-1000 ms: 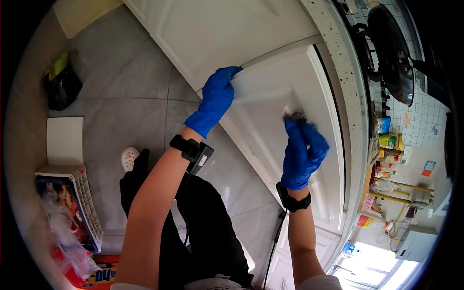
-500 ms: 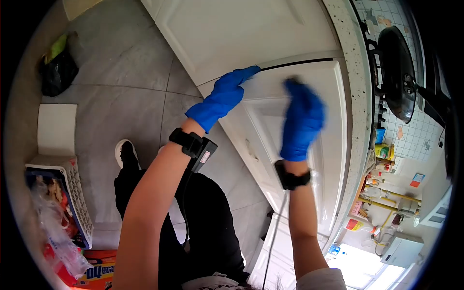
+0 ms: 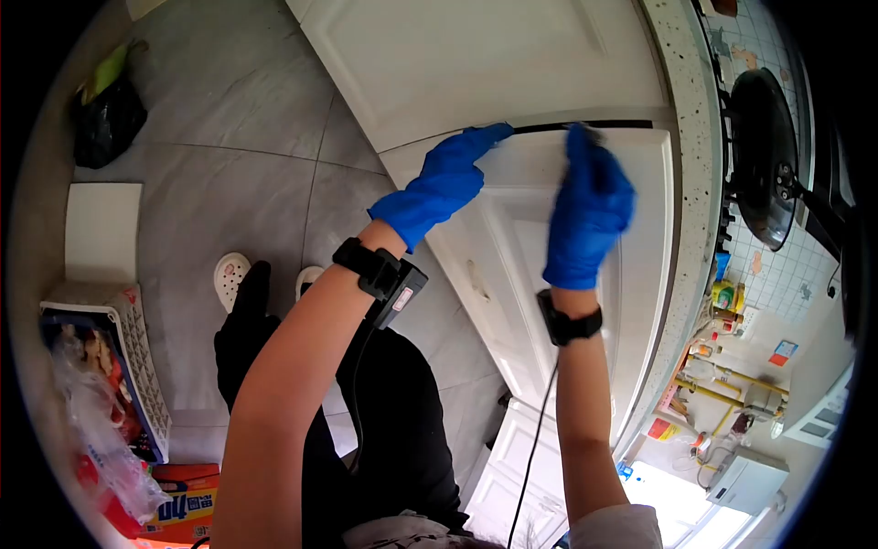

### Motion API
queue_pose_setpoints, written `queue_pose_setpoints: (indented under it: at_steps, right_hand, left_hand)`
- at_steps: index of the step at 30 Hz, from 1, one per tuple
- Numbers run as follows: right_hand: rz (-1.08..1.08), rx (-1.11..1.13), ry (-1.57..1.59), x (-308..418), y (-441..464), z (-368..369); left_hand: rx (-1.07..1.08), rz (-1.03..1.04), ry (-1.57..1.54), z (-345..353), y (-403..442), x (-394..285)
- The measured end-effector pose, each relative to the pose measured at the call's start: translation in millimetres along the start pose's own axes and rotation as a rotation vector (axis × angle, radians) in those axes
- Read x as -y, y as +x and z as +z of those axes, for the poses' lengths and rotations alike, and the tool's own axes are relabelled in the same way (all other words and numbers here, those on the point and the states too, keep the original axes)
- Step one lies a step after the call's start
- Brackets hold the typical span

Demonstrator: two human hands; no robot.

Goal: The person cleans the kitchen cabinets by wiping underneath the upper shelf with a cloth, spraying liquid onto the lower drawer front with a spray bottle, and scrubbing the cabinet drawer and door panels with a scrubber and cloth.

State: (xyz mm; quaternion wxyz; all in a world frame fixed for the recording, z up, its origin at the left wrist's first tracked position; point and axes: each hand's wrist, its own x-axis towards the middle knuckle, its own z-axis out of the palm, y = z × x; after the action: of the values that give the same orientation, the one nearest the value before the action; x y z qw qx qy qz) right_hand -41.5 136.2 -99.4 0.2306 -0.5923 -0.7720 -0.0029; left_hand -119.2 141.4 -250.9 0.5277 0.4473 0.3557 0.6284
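Observation:
Both my hands wear blue rubber gloves and are at a white cabinet door (image 3: 526,215) with raised panels. My left hand (image 3: 448,178) lies along the door's edge, its fingers stretched towards the dark gap beside the neighbouring white panel (image 3: 494,69). Closer to the counter, my right hand (image 3: 593,215) is closed, slightly blurred, with its fingertips by the same edge. A small dark grey pad (image 3: 593,137) shows at those fingertips; its exact kind is unclear. The door's face shows a worn mark (image 3: 476,280).
A speckled countertop (image 3: 697,119) borders the cabinets, with a black frying pan (image 3: 764,165) on the stove side. On the grey tiled floor are a black bag (image 3: 110,123), a white crate (image 3: 151,366) holding items, and an orange box (image 3: 187,512). A cable (image 3: 533,439) hangs from my right wrist.
My right hand has moved up towards the door's edge and the gap. The view has shifted slightly; my left hand stays on the same edge.

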Motion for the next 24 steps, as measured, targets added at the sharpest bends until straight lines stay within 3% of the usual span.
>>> queue_pose_setpoints:
  at_steps: [1,3,4,6,7,9,13,14,15,17,18,19,21,22,23,24]
  right_hand:
    - [-0.332,-0.073,-0.191,-16,-5,17]
    - [-0.625,-0.12,-0.462,-45,-18,48]
    - [-0.629,-0.123,-0.469,-41,-19,45]
    - [-0.332,-0.052,-0.279,-30,-20,40]
    - [-0.28,-0.085,-0.167,-30,-14,31]
    - [-0.277,-0.115,-0.258,-18,-5,6]
    - [-0.508,-0.174,-0.5,-36,-22,44]
    - [-0.591,-0.043,-0.651,-49,-29,51]
    - [-0.631,-0.007,-0.589,-42,-34,50]
    - [-0.3,0.051,-0.205,-34,-26,32]
    - [-0.311,-0.035,0.017,-29,-20,13]
    - [-0.541,-0.07,-0.301,-29,-11,-17]
    - [-0.407,-0.117,-0.468,-24,-15,-39]
    - [-0.452,-0.089,-0.422,-21,-17,-31]
    - [-0.432,-0.061,-0.13,-33,-19,-4]
    - [-0.599,0.001,-0.206,-39,-24,20]
  left_hand:
    - [0.01,0.0,0.002,0,-1,2]
    - [-0.066,-0.017,0.088,2,2,10]
    - [-0.036,-0.015,0.087,3,4,9]
    - [-0.038,0.043,0.071,3,3,5]
    - [-0.04,0.092,0.065,0,0,5]
    - [-0.032,0.038,0.073,0,-3,-1]
    - [-0.006,0.013,0.113,-2,-6,-11]
    - [0.003,0.022,0.113,-2,-2,-6]
    - [0.003,0.036,0.087,-1,0,1]
    - [-0.012,0.054,0.06,-2,3,7]
    - [-0.015,0.05,0.121,-1,-1,2]
    - [-0.017,0.038,0.179,0,-5,-1]
    - [-0.033,0.026,0.239,-2,-6,-5]
    - [-0.008,0.011,0.178,-4,-7,-7]
    - [0.021,-0.003,0.118,-5,-9,-9]
    - [0.03,-0.014,0.042,-7,-8,-10]
